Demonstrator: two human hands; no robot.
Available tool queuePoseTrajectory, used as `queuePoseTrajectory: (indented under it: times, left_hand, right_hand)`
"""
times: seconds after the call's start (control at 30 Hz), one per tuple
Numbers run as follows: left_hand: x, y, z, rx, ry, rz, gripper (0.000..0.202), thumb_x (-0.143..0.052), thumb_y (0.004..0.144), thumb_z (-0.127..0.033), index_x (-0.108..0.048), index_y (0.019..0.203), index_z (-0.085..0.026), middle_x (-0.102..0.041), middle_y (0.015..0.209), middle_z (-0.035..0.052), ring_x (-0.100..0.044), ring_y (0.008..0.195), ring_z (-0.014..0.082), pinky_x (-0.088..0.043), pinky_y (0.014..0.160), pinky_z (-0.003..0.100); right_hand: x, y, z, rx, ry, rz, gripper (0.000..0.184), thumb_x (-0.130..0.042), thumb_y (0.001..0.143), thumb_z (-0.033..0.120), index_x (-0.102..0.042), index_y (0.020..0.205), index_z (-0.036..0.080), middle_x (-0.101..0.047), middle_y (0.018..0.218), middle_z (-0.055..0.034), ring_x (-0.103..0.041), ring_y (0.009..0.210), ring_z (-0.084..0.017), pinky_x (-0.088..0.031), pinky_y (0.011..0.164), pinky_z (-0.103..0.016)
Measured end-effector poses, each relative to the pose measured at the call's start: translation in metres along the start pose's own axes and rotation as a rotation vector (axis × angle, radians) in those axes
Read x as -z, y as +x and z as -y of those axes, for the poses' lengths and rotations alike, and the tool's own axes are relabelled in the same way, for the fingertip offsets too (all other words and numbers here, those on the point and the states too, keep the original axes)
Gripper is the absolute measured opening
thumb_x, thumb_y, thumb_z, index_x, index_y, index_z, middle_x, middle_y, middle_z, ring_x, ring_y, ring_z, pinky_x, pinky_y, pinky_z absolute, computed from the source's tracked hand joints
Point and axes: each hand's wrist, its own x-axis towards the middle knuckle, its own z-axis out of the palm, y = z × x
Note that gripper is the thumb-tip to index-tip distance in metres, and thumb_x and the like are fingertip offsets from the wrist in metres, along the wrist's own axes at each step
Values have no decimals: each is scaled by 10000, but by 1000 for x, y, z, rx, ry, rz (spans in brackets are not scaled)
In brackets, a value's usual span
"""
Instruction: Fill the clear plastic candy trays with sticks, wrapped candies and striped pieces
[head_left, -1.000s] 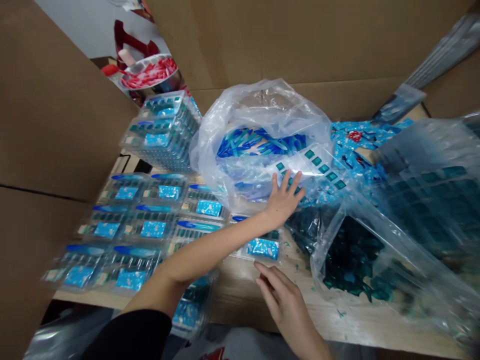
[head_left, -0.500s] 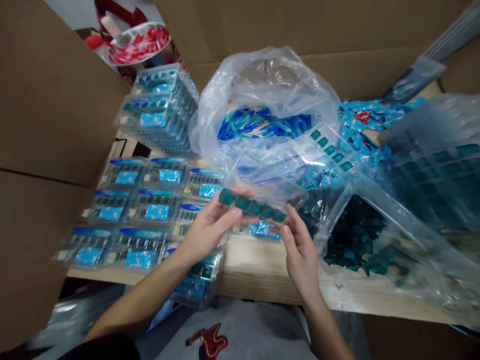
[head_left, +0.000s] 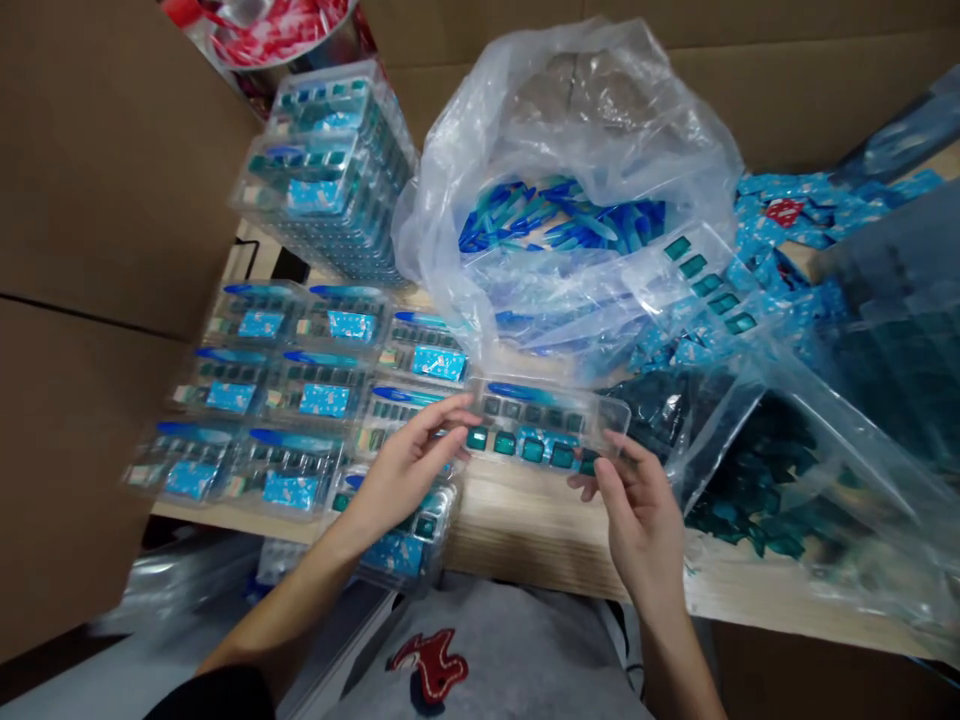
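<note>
A clear plastic strip with a row of teal square pieces [head_left: 533,450] spans the space between my two hands. My left hand [head_left: 420,455] pinches its left end between thumb and fingers. At the right end, my right hand [head_left: 645,505] grips it, thumb in front and fingers partly hidden behind. Just behind the strip lies a clear blister tray [head_left: 532,390] with a blue pointed piece, dark squares and a light-blue patterned packet. Several similar filled trays [head_left: 326,400] lie in rows to the left of my left hand.
Stacked trays [head_left: 322,170] stand at the back left beside a metal container of red-and-white pieces [head_left: 292,35]. A clear bag [head_left: 450,200] holds blue pointed pieces. Patterned packets [head_left: 795,240] and a bag of loose teal pieces [head_left: 750,480] lie to the right. Cardboard walls [head_left: 90,200] enclose the table.
The strip has turned, so its row of teal squares now faces me more squarely. My right hand has shifted right and a little down. The whole view has tilted lower.
</note>
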Motion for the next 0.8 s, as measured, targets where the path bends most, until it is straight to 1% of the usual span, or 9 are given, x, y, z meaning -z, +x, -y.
queuePoseTrajectory:
  times: [0.13,0.23,0.33,0.4,0.47,0.53,0.67,0.73,0.8]
  left_hand:
    - [15,3,-17,-127,177,27,317,-526,944,-263,-646,1236,-228,-744,972,32,-684,796,146,-590,748,293]
    - [18,7,-35,-222,326,299,328,-470,982,-245,-648,1256,-276,-735,977,30,-684,938,180,-570,840,322]
    - [7,13,-45,-282,400,551,356,-432,1008,-233,-607,1309,-305,-715,1125,43,-663,1065,191,-560,890,333]
    - [0,12,-44,-292,390,498,355,-441,1008,-235,-587,1324,-300,-668,1266,49,-619,1187,195,-533,980,356]
    - [-1,7,-37,-269,342,281,331,-467,998,-256,-591,1304,-285,-631,1339,47,-588,1244,200,-494,1057,392]
    - [4,-3,-26,-177,267,100,322,-506,978,-293,-584,1289,-270,-645,1315,54,-626,1185,208,-529,1017,399]
    - [13,-20,-4,54,147,120,407,-591,915,-329,-546,1310,-244,-692,1150,64,-704,853,177,-620,709,312]
    - [10,-17,5,53,173,124,382,-580,917,-305,-560,1293,-235,-690,1099,60,-677,708,143,-607,626,290]
    - [4,-5,12,-59,290,92,316,-530,945,-261,-589,1254,-225,-686,1095,67,-659,667,123,-594,605,274]
  right_hand:
    - [14,-9,9,21,59,262,382,-554,982,568,-758,1017,247,-731,1077,-83,-701,878,-202,-577,719,-280]
    - [13,-12,15,-44,220,417,426,-573,958,602,-687,1237,301,-712,1110,-73,-685,796,-177,-569,634,-257]
    - [0,-14,17,-132,212,494,456,-688,935,400,-573,1371,330,-707,1013,-29,-659,693,-133,-556,579,-223]
    - [-8,-16,17,-158,212,480,490,-654,935,269,-527,1404,329,-701,955,-9,-657,656,-123,-559,550,-213]
    - [-12,-19,15,-149,268,379,477,-609,943,220,-516,1398,329,-697,940,-5,-667,629,-126,-573,518,-219]
    - [-12,-22,12,-115,329,213,434,-597,957,212,-524,1368,330,-695,972,-9,-692,648,-134,-616,561,-253]
    - [-18,-23,2,-60,358,-35,351,-611,971,257,-532,1310,305,-686,1033,-21,-733,813,-163,-651,757,-336]
    - [-23,-21,-4,-34,329,-80,331,-613,969,286,-529,1289,299,-675,1040,-24,-729,868,-176,-642,793,-357]
    - [-27,-18,-11,7,198,-104,353,-624,958,304,-530,1298,292,-660,1051,-34,-714,864,-181,-630,783,-361]
